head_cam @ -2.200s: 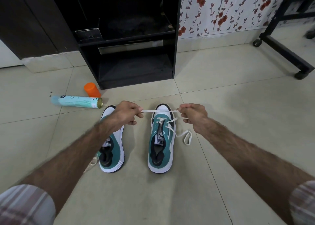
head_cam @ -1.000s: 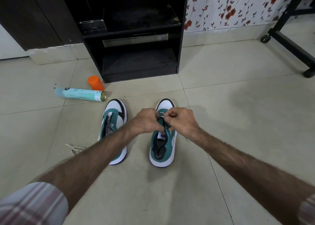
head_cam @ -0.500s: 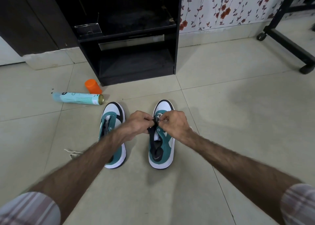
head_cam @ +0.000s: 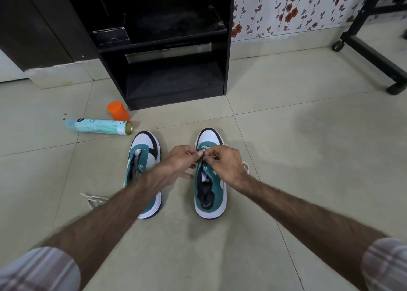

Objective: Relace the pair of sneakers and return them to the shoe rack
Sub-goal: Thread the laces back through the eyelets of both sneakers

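1. Left hand [head_cam: 176, 163] is hovering over the front eyelet area of the right sneaker [head_cam: 209, 180], thumb and forefinger pinching the white lace [head_cam: 206, 148]; the other fingers are hanging loosely curled toward the gap between the shoes.
2. Right hand [head_cam: 224, 164] is sitting just across from it, fingers curled tight and pinching the same lace at the eyelets; the two hands' fingertips are almost touching over the shoe's tongue.
3. Loose lace is trailing out past the right wrist, lying on the floor [head_cam: 308, 180] just right of the right sneaker.
4. Right sneaker is standing upright on the tile, toe pointing at the shoe rack [head_cam: 171, 48], only the front eyelets laced; how many is hidden by the hands.
5. Left sneaker [head_cam: 144, 158] is standing just left of the right sneaker, parallel, not touching it, eyelets bare; the left forearm is crossing over its heel end.
6. A second lace [head_cam: 92, 199] is lying bunched on the floor left of the left sneaker's heel.
7. Shoe rack is standing beyond both toes, black, open-fronted, its bottom shelf dark inside.
8. Spray can [head_cam: 99, 126] is lying on its side up-left of the left sneaker's toe, near but apart; orange cap [head_cam: 117, 110] is standing just behind it, near the rack's lower left corner.
9. Bare tile is running between the toes and the rack front, and wide to the right of the right sneaker out to a black wheeled frame [head_cam: 374, 55].
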